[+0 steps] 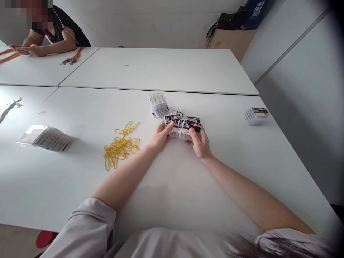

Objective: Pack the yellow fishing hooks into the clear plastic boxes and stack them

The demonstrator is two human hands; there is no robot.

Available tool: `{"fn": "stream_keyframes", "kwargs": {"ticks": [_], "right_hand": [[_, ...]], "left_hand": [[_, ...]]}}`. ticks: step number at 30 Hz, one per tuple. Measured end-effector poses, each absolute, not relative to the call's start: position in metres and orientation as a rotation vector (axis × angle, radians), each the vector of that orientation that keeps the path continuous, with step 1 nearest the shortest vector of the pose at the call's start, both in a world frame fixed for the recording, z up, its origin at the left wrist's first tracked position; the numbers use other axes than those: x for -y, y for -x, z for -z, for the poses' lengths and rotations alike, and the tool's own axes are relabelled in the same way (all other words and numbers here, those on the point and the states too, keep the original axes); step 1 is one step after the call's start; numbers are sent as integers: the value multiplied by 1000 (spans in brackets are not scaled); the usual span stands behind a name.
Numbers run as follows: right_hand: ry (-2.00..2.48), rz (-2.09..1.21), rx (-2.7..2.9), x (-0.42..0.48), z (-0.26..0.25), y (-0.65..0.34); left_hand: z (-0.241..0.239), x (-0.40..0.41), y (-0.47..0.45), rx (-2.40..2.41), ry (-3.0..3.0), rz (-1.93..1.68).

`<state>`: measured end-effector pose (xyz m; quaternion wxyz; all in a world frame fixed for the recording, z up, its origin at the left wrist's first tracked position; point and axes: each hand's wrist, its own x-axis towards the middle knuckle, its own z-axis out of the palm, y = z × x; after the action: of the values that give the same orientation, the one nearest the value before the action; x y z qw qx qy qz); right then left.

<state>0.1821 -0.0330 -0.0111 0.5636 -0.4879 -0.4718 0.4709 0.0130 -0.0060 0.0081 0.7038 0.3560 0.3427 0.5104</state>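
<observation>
Both my hands hold a fanned bunch of small printed cards in clear sleeves just above the white table. My left hand grips the left side of the fan, thumb on top. On the right side, my right hand is closed on it too, thumb over the front card. A few more cards lie on the table just behind the fan. A stack of clear sleeved cards stands a little farther back.
A heap of yellow loops lies left of my hands. A row of clear sleeves sits at far left, another card stack at right. A person sits at the far-left table handling orange straps. Boxes and a bag stand at the back.
</observation>
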Motion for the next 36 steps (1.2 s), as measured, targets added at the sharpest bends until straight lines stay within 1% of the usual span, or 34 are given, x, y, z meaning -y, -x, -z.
{"fn": "stream_keyframes", "kwargs": {"ticks": [6, 14, 19, 25, 36], "right_hand": [[1201, -1143, 1094, 30, 12, -183], [1046, -1088, 1002, 30, 10, -182], [1077, -1063, 999, 30, 12, -183], [990, -1107, 1012, 27, 22, -183], [1011, -1182, 1011, 29, 18, -181]], "left_hand": [[-3, 1, -13, -794, -660, -1158], [-7, 1, -12, -807, -582, -1175], [-9, 2, -11, -797, -590, -1172], [-5, 1, -13, -818, -606, -1184], [-5, 6, -16, -758, -721, -1215]]}}
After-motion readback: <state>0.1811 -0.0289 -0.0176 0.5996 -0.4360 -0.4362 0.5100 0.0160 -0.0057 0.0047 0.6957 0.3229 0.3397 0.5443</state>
